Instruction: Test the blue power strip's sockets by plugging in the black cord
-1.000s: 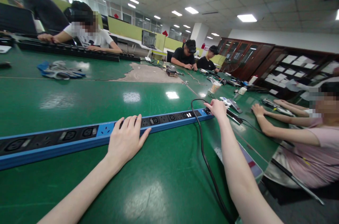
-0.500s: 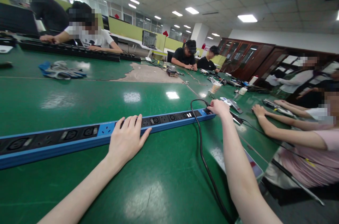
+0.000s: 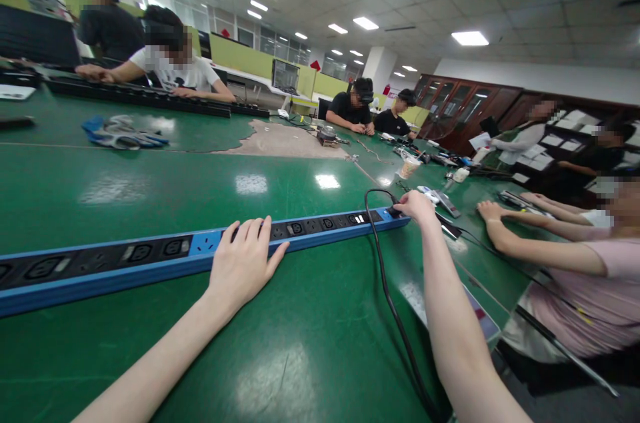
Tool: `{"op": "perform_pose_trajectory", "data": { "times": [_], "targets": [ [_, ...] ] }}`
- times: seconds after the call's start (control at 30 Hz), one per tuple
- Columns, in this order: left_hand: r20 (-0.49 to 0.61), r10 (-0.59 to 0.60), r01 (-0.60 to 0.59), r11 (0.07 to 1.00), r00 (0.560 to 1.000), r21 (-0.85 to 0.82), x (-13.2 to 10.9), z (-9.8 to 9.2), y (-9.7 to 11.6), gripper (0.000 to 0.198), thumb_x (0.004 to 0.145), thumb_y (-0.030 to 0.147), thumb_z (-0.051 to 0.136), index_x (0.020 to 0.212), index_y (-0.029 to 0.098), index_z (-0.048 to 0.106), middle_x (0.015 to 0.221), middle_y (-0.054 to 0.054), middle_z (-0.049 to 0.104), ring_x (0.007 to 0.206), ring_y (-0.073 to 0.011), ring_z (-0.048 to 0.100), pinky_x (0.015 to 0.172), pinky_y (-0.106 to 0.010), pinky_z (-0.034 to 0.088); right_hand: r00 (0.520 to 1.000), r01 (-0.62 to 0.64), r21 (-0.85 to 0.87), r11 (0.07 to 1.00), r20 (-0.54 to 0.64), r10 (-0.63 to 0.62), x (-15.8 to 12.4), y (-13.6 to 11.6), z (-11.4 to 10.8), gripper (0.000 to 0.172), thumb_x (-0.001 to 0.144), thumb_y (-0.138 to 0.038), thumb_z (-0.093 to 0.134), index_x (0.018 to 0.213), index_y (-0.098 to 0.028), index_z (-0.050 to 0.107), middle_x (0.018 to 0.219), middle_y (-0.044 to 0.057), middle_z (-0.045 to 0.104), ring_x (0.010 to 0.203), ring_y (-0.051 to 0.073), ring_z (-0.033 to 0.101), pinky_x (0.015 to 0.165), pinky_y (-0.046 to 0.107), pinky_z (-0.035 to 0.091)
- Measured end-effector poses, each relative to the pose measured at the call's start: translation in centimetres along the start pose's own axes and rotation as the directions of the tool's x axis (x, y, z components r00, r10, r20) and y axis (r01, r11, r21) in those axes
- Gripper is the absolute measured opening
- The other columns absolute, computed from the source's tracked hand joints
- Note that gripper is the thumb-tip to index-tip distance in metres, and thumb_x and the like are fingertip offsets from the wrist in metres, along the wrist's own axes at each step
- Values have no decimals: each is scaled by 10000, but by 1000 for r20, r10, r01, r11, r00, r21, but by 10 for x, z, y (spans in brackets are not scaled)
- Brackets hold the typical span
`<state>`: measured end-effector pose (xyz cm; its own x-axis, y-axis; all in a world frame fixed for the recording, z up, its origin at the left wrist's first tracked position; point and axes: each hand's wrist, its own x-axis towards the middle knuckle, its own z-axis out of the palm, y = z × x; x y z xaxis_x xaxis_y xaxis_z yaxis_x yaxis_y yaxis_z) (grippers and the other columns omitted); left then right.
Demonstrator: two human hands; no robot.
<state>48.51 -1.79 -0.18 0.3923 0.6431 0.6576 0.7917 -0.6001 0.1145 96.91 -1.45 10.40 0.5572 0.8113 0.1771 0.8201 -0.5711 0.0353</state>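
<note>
A long blue power strip (image 3: pixel 200 263) with black sockets lies slantwise across the green table (image 3: pixel 320 316). My left hand (image 3: pixel 243 250) is laid over its middle, fingers across the top to the far edge and thumb along the near side, holding it. At the strip's right end, my right hand (image 3: pixel 417 206) pinches a black plug (image 3: pixel 395 211) at the end socket; how deep it sits is hidden by my fingers. From the plug a black cable (image 3: pixel 383 270) loops over the strip and runs down toward me, passing beside my right forearm.
Blue-and-grey gloves (image 3: pixel 123 132) lie at the back left. Beyond my right hand are a cup (image 3: pixel 409 167), tools and small parts. A flat device (image 3: pixel 480 316) is partly under my right forearm. A co-worker's arms (image 3: pixel 540 243) rest on the table at right; others work farther back.
The view has shifted slightly, so the strip and both hands appear a little to the right. Both hands keep the same hold on the strip and plug.
</note>
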Motion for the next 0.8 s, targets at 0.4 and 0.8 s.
{"op": "perform_pose_trajectory", "data": {
  "times": [0.4,0.8],
  "targets": [
    [10,7,-7,1000,1000,31,0,1,0,705,1035,585,457,1503,71,576,1409,-245,656,1303,-400,612,1186,-590,362,1000,-14,2,1000,13,14,8,0,4,260,818,-482,786,941,-261,846,994,120,801,995,283,743,880,380,554],
    [16,-7,7,1000,1000,0,0,0,0,709,1030,583,466,1500,67,585,1411,-248,655,1312,-404,608,1188,-592,359,998,-26,55,998,62,23,7,-2,-1,181,803,-416,791,859,-249,830,795,90,787,932,271,746,862,359,553]
  ]
}}
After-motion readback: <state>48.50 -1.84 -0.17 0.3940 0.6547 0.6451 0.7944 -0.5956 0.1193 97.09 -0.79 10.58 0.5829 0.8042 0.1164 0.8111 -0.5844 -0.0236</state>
